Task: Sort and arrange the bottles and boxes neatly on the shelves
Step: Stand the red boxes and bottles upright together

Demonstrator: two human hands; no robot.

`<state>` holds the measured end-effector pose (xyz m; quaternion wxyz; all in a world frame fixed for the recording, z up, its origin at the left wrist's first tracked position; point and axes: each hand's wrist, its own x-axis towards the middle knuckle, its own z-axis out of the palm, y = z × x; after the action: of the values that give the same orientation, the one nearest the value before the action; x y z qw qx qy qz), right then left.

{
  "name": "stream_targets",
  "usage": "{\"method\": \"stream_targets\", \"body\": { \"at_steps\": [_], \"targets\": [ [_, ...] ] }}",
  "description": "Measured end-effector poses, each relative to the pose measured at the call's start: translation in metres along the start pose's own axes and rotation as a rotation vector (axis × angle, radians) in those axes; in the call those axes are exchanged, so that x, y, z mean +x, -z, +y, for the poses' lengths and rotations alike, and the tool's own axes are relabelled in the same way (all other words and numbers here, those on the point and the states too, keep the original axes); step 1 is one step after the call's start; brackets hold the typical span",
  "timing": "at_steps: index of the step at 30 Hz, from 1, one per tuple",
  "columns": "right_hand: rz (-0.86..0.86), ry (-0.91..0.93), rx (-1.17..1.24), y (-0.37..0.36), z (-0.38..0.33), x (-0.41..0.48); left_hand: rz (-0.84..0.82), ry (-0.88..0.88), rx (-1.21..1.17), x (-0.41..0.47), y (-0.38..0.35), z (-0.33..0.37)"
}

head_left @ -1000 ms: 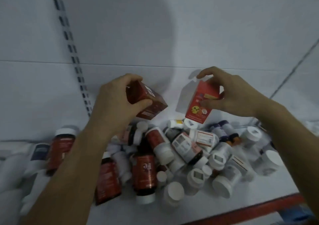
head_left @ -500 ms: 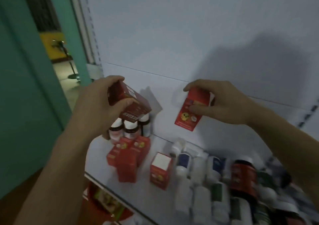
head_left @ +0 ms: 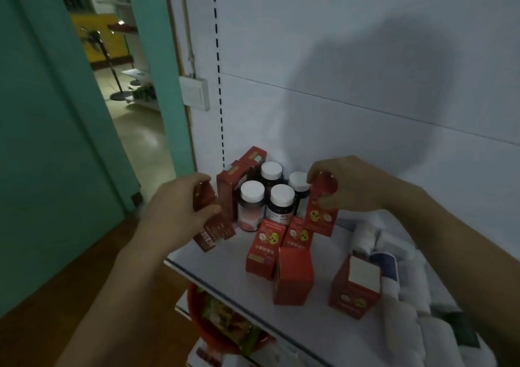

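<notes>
My left hand (head_left: pixel 180 209) grips a dark red box (head_left: pixel 211 227) at the shelf's left end, beside standing dark red boxes (head_left: pixel 228 195). My right hand (head_left: pixel 351 187) holds a bright red box (head_left: pixel 320 211) with cartoon faces, just right of several white-capped bottles (head_left: pixel 270 197) standing at the back left corner. More bright red boxes (head_left: pixel 284 254) stand in front of them on the white shelf (head_left: pixel 225 268). Another red box with a white top (head_left: pixel 356 286) stands further right.
White bottles (head_left: pixel 394 268) lie jumbled along the shelf's right side. A red basin with packets (head_left: pixel 225 321) sits on a lower shelf. A teal wall (head_left: pixel 42 141) and an open doorway (head_left: pixel 118 57) are on the left; a wall switch (head_left: pixel 195 93) is by the shelf upright.
My view swung left from the jumbled bottle pile to the shelf's left end. Both hands carried their boxes along and lowered them close to the standing boxes and bottles.
</notes>
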<state>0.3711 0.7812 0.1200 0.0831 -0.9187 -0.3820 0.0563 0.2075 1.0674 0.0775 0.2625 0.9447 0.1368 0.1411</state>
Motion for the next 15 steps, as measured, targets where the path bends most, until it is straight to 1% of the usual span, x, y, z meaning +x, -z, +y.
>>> {"method": "stream_targets", "body": {
  "at_steps": [3,6,10,11,13,15],
  "targets": [
    [0.047,-0.075,-0.04,-0.026,0.012,0.007,0.009,-0.021,-0.02,0.012,-0.026,-0.005],
    [0.077,-0.062,0.015,-0.044,0.019,0.012,0.057,-0.03,-0.011,0.021,-0.045,-0.005],
    [0.129,-0.101,0.01,-0.046,0.032,0.004,0.118,-0.052,-0.029,0.028,-0.057,-0.008],
    [0.119,-0.097,0.008,-0.049,0.034,0.002,0.108,-0.064,-0.047,0.028,-0.06,-0.009],
    [0.062,-0.028,0.02,-0.058,0.036,-0.004,0.075,-0.088,-0.082,0.026,-0.063,-0.01],
    [0.016,0.052,-0.026,-0.068,0.039,-0.01,0.107,-0.095,-0.117,0.02,-0.061,-0.011]
  ]
}}
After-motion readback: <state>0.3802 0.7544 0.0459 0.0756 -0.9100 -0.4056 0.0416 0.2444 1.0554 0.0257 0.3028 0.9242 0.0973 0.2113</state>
